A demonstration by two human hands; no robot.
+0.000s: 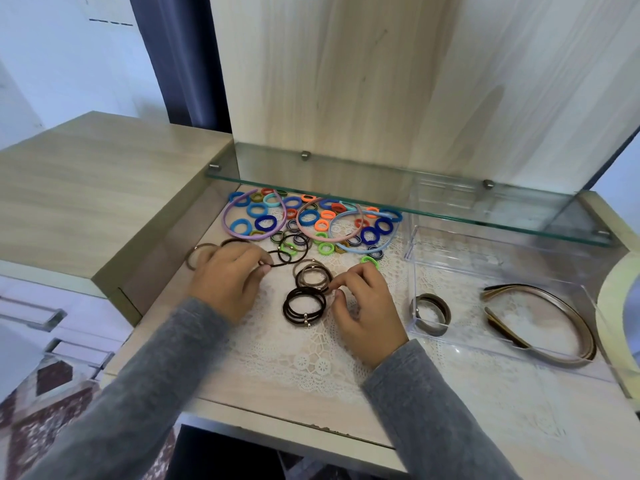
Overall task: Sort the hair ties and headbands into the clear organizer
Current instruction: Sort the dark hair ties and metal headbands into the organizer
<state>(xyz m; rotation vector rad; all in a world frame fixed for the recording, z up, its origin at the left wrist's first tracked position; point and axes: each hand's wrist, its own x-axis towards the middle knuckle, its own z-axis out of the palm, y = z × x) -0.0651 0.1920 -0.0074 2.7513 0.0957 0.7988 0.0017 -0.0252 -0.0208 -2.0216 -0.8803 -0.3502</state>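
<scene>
With left hand (225, 280) pinching thin black hair tie (281, 263), right hand (365, 308) curled at taupe tie stack (312, 276) (grip unclear), gather matching colours before loading clear organizer (485, 271).

Glass shelf (346, 178) on metal pegs, white lace mat (311, 362) on wooden tabletop (277, 408), dark curtain (180, 57) behind

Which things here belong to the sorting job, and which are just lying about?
Job: clear organizer, thin hair ties, coloured hair ties, pastel headbands, brown headbands already inside it, left hand, right hand.
Lying about: glass shelf, lace mat.
</scene>
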